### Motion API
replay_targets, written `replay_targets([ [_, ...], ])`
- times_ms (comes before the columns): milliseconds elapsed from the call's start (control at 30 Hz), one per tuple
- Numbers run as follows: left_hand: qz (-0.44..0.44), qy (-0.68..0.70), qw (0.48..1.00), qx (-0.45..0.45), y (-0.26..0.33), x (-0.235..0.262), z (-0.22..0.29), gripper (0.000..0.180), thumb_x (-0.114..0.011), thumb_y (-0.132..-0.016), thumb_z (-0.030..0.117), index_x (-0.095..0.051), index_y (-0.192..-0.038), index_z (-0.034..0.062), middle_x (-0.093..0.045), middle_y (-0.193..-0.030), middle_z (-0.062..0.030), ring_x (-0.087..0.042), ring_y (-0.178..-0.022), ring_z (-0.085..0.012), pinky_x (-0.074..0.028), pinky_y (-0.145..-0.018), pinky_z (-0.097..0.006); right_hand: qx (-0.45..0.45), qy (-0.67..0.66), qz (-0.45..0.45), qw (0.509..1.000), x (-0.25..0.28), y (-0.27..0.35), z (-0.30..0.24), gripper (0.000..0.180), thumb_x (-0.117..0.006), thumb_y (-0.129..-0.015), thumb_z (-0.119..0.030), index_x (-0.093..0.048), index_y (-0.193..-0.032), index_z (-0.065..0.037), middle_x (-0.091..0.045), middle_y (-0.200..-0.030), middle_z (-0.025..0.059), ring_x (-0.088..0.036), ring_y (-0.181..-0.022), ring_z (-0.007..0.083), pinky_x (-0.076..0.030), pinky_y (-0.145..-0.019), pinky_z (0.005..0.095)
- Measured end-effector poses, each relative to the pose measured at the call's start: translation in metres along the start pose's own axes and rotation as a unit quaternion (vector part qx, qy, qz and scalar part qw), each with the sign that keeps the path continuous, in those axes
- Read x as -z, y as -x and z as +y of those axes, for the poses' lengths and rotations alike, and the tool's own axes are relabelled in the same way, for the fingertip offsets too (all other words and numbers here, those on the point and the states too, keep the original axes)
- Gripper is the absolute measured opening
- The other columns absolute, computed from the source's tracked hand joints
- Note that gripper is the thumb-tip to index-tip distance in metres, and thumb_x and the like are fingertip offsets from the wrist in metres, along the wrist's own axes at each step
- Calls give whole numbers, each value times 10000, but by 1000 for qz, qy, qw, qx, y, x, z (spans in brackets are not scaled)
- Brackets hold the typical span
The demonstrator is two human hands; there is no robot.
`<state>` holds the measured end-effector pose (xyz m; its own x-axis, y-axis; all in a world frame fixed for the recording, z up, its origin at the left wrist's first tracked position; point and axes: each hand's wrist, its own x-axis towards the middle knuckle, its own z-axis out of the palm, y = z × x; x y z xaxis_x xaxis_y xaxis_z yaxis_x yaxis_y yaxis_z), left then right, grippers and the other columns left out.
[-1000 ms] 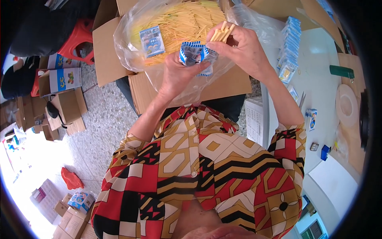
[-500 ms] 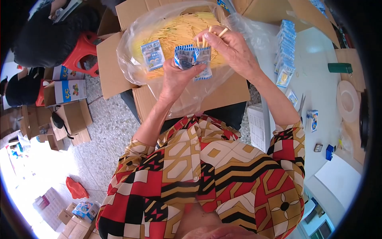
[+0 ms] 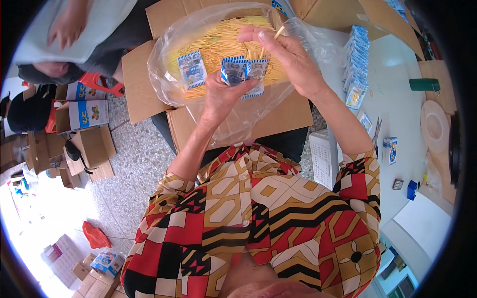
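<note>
My left hand [image 3: 222,98] is closed on a small blue-and-white packet [image 3: 235,71], whose mouth is spread open toward the top. It appears to be one of a few packets held together; the overlap hides how many. Just above its right side, my right hand [image 3: 293,59] pinches a thin pale-yellow stick [image 3: 279,32] between thumb and fingers. Another stick [image 3: 262,52] stands at the packet's mouth, below the fingertips. Under both hands lies a heap of yellow sticks [image 3: 213,37] in a clear plastic bag [image 3: 155,64]. A flat blue-and-white packet [image 3: 192,69] rests on the heap.
A cardboard box [image 3: 136,82] surrounds the bag. On the white table [image 3: 390,109] at right are a row of packets [image 3: 356,62], scissors [image 3: 376,131] and a green object [image 3: 424,84]. Another person's hand [image 3: 68,27] shows at upper left, above a red stool [image 3: 94,79] and open cartons [image 3: 88,141].
Fewer sticks show in my right hand, and its fingers have straightened. My left hand keeps the packet almost in place. At upper left, the other person has moved farther into view.
</note>
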<state>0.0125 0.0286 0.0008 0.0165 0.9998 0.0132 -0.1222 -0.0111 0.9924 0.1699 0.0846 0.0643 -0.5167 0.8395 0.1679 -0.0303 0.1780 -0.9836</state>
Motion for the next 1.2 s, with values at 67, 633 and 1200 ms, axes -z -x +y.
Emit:
replay_targets([
  [67, -3, -1, 1000, 2, 0, 0, 2, 136, -726, -723, 45, -645, -832, 33, -642, -758, 10, -546, -663, -33, -479, -610, -208, 5, 23, -2, 1000, 0, 1, 0, 382, -405, -953, -296, -592, -1118, -6, -566, -1170, 70, -436, -1185, 149, -271, -1039, 307],
  [633, -29, 81, 996, 23, 0, 1, 5, 236, -718, -736, 40, -646, -960, 24, -666, -882, -36, -606, -777, -78, -503, -720, -237, 79, 249, -27, 965, 16, 16, 5, 248, -477, -911, -95, -576, -1116, 4, -593, -1097, 46, -551, -978, 119, -422, -871, 250],
  [1200, -81, 23, 994, 64, 1, -19, 10, 252, -709, -738, 33, -625, -975, 32, -654, -886, -17, -596, -769, -85, -489, -731, -251, -69, 29, 79, 994, 29, 62, 16, 171, -566, -874, -66, -599, -1021, 15, -613, -917, 8, -552, -852, 53, -451, -767, 207],
])
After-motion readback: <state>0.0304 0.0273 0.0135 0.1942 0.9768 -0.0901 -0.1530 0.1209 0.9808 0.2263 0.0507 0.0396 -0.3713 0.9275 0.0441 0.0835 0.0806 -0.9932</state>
